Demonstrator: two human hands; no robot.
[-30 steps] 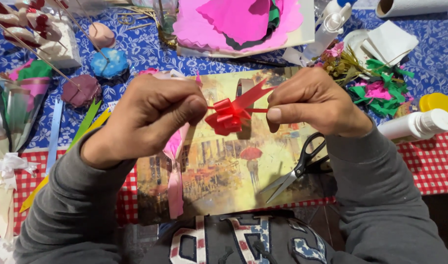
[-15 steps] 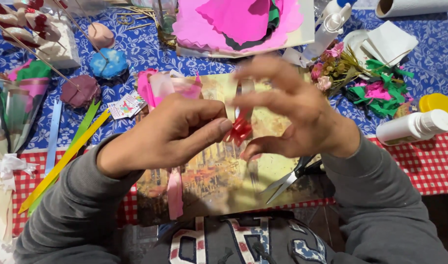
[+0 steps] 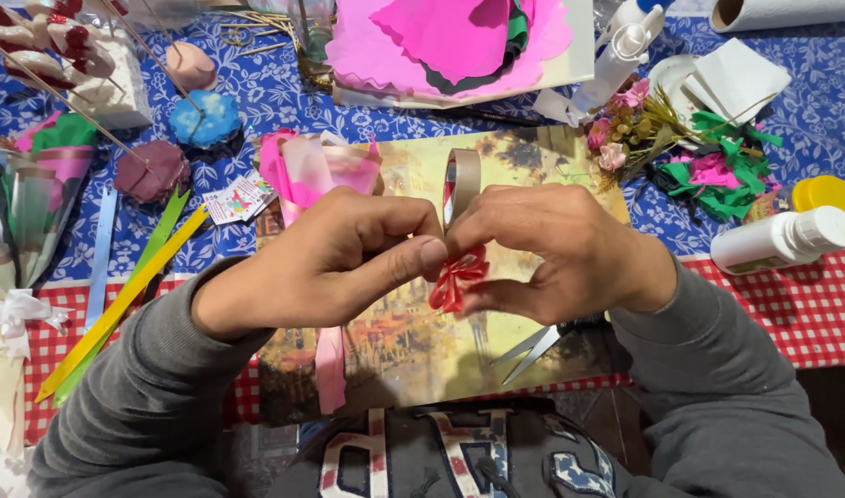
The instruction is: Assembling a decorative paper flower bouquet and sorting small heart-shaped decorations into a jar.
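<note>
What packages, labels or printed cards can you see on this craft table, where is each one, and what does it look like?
White bottle: lying on its side at the right, cylinder with a pale printed label.
Small printed card: flat on the blue cloth, left of the left hand, white with colourful shapes.
Glue bottle: top centre-right, white, nozzle up.
Yellow lid: round, far right, plain.
No screens or signs.

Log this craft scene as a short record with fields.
left hand: pinches red ribbon bow
right hand: pinches the same bow from the other side
tape roll: upright just behind the fingers
scissors: on the picture board, under the right hand
white bottle: lying at right
</note>
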